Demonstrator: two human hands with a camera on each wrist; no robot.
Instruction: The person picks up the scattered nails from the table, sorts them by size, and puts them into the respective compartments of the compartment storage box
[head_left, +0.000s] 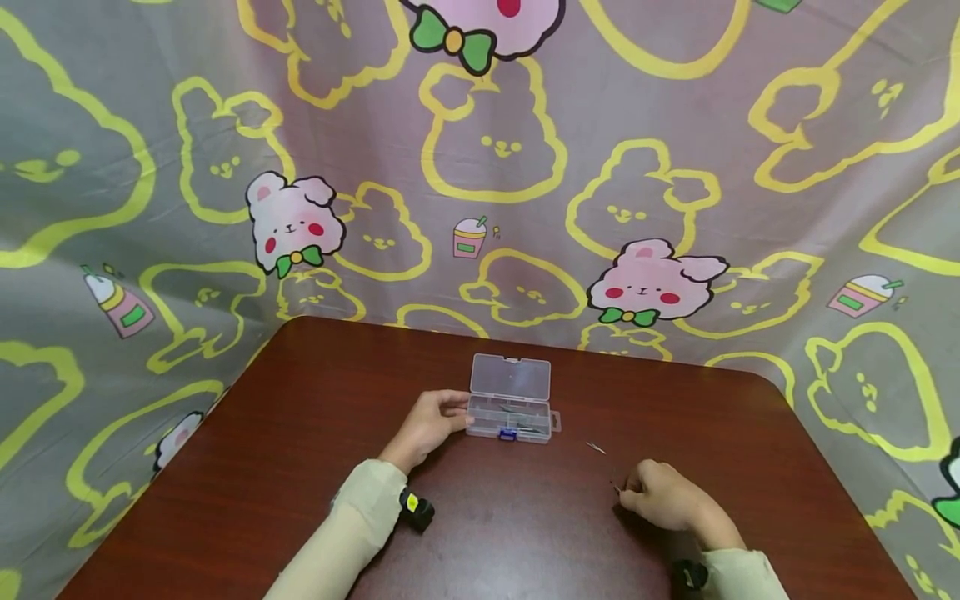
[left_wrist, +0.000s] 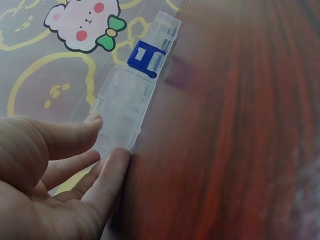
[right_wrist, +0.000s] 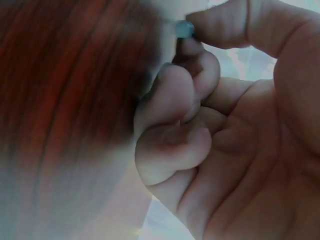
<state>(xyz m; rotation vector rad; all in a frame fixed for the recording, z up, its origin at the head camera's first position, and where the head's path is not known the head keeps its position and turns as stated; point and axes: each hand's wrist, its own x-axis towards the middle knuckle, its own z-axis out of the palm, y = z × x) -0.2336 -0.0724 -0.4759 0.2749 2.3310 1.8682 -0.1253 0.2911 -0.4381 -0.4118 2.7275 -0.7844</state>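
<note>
A clear box (head_left: 487,432) sits on the brown tabletop (head_left: 450,533), roughly midway between its left and right edges and closer to its far edge. The lid (head_left: 510,377) is hinged back toward that far edge, so the divided inside shows. Thin, dark, slender pieces (head_left: 528,429) lie in compartments toward the box's right end, some in the front row and some behind; they are too small to make out. A blue latch (head_left: 507,435) marks the middle of the front wall, and a see-through tab (head_left: 556,422) juts from the right end.

The left hand (head_left: 427,425) holds the box's left end between thumb and fingers, its palm open. The right hand (head_left: 663,496), near the tabletop's right edge, pinches a tiny thing (right_wrist: 184,29) between thumb and forefinger, the other fingers curled in. It shows a rounded, pale blue end, blurred in the right wrist view. Between box and right hand, a thin silvery piece (head_left: 596,447) lies on the tabletop.
</note>
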